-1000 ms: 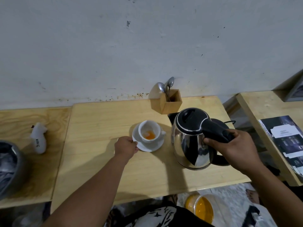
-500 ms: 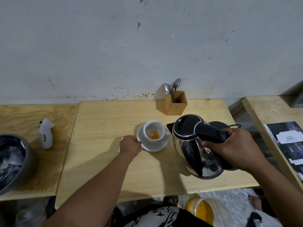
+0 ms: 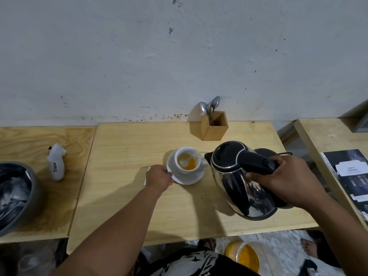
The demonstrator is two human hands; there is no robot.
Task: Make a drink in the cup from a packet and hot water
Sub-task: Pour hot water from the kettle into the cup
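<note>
fingers (image 3: pixel 258 177) of the right hand (image 3: pixel 286 180) gripped the tilted kettle (image 3: pixel 239 176), water streaming onto orange powder in the cup (image 3: pixel 187 161); left hand (image 3: pixel 159 178) pinched the saucer (image 3: pixel 185 179). stirring remained.

A scuffed pale wall (image 3: pixel 179 56) rises behind three light wooden tables (image 3: pixel 123 140) set side by side
</note>
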